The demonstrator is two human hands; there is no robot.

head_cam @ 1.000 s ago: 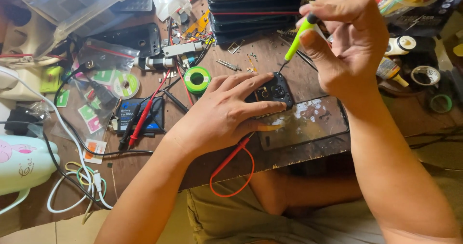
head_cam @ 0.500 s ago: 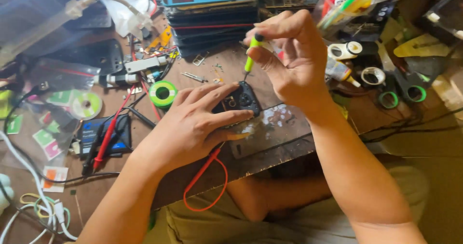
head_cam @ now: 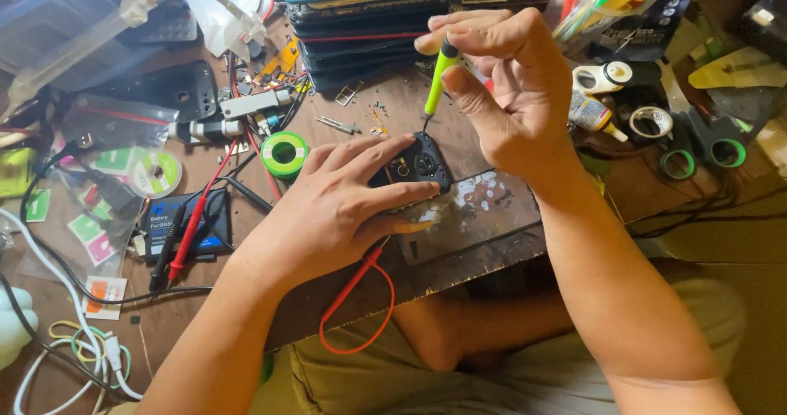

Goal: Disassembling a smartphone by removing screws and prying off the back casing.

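Left hand point(head_cam: 328, 210) pins black device point(head_cam: 418, 165) beneath fingertips.

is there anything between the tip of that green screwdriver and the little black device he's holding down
Nothing visible. The right hand holds the green screwdriver upright, its tip at the top edge of the black device. The left hand lies over the device's left and lower parts, its fingers clear of the tip.
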